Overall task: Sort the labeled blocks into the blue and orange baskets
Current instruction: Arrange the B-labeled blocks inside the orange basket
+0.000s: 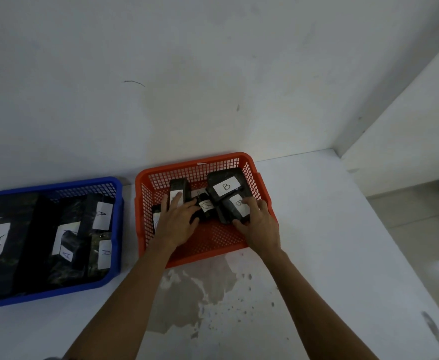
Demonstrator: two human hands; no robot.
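The orange basket (213,245) stands in the middle of the white surface and holds several black blocks with white labels; one at the back right reads B (224,187). My left hand (178,220) lies with spread fingers on the blocks in the basket's left half. My right hand (258,224) grips a black labelled block (232,210) at the basket's right side. The blue basket (114,229) at the left is packed with black blocks labelled A (101,215).
A white wall rises right behind both baskets. The white surface has a stained, chipped patch (200,289) in front of the orange basket. Its right edge drops to a tiled floor (421,242).
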